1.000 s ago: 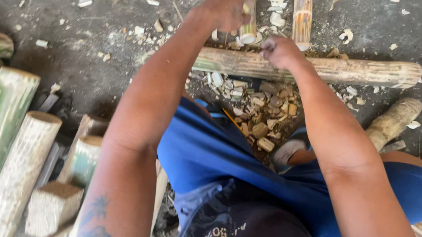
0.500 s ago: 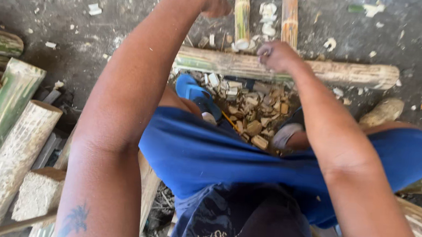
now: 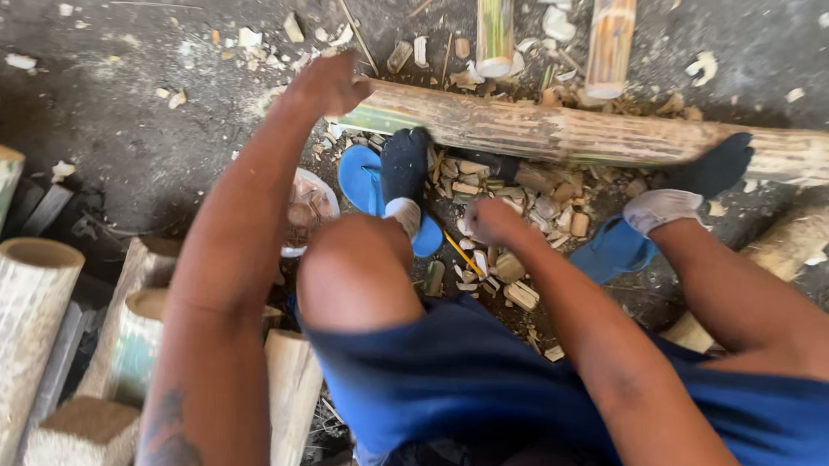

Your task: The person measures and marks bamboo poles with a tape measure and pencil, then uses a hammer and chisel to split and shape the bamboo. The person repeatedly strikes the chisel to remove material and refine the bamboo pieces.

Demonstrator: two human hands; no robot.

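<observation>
Here, my left hand (image 3: 328, 83) rests on the left end of the long bamboo pole (image 3: 590, 135) lying crosswise on the floor (image 3: 146, 133), fingers curled over it. My right hand (image 3: 490, 219) is a closed fist above the pile of wood chips (image 3: 535, 198); can't tell if anything is inside it. Both socked feet press against the near side of the pole, blue sandals (image 3: 364, 182) under them. Two more bamboo pieces (image 3: 495, 18) lie beyond the pole. Cut bamboo sections (image 3: 3, 329) stand at the floor's left edge.
</observation>
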